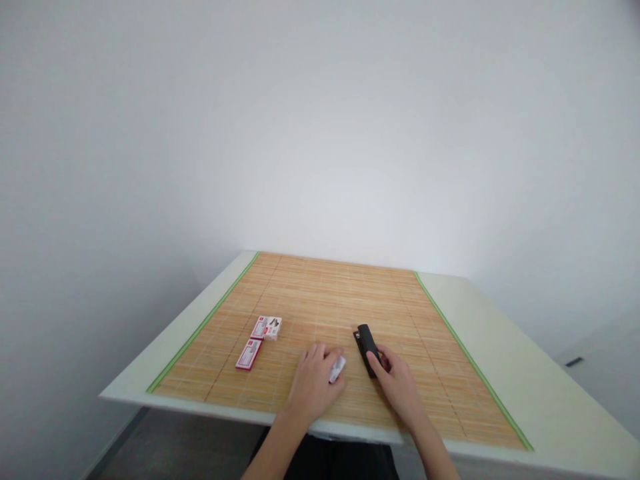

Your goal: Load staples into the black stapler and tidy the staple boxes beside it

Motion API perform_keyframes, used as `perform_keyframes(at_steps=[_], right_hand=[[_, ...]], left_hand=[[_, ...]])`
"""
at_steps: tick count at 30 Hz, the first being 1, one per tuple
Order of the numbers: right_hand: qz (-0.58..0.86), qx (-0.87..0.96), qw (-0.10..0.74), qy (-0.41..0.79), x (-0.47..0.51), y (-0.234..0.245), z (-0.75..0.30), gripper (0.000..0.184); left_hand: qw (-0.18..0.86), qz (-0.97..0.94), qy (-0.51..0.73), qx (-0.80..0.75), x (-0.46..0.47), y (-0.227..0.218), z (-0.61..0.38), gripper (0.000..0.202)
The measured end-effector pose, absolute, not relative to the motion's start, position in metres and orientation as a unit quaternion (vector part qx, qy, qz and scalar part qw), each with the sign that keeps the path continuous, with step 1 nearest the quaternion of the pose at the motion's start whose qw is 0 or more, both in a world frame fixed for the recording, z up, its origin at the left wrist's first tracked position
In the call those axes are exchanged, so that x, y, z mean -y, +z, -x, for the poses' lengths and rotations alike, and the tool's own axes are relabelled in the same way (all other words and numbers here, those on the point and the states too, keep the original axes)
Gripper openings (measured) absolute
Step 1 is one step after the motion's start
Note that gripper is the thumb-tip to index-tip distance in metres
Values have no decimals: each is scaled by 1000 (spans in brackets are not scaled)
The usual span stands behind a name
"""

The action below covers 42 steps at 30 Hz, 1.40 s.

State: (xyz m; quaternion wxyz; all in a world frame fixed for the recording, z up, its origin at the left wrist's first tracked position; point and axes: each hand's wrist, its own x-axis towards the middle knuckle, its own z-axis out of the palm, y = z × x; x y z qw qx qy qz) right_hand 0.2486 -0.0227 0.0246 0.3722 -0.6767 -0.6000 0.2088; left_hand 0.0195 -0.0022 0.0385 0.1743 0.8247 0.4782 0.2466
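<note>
My right hand (399, 387) grips a black stapler (369, 348) near its close end, thumb on top and fingers at its right side. The stapler lies on the bamboo mat (330, 300), its far end pointing away from me. To its left, my left hand (318, 378) is closed around a small white box (337, 369), which shows between thumb and fingers; the rest of it is hidden by the hand. Further left sits a small white box with a stapler picture (273, 327). Two flat red-and-white packs, a far one (259, 327) and a near one (249, 354), lie beside it.
The mat has green edging and covers the middle of a white table (467, 313). A plain pale wall (320, 133) stands behind the table's far edge. The table's near edge runs just below my wrists.
</note>
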Motion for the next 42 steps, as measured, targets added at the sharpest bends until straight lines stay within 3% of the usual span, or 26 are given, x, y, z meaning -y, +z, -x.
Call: perform_keyframes(at_steps=[3, 7, 13, 31, 37, 39, 42], right_hand=[[688, 582, 372, 223, 28, 23, -245, 54], [674, 577, 371, 274, 34, 24, -242, 55], [637, 609, 354, 313, 38, 25, -238, 51], [640, 622, 347, 290, 42, 23, -228, 51], [650, 607, 369, 271, 45, 21, -227, 58], [650, 592, 394, 268, 47, 20, -228, 59], [655, 573, 415, 264, 49, 20, -230, 60]], left_hand=[[163, -789, 241, -541, -8, 36, -1, 44], [255, -816, 193, -481, -15, 45, 31, 81], [267, -825, 213, -451, -19, 45, 28, 67], [260, -851, 268, -369, -33, 36, -5, 65], [294, -836, 251, -388, -32, 40, 5, 99], [282, -825, 271, -407, -36, 45, 21, 89], [200, -809, 311, -457, -54, 49, 65, 55]])
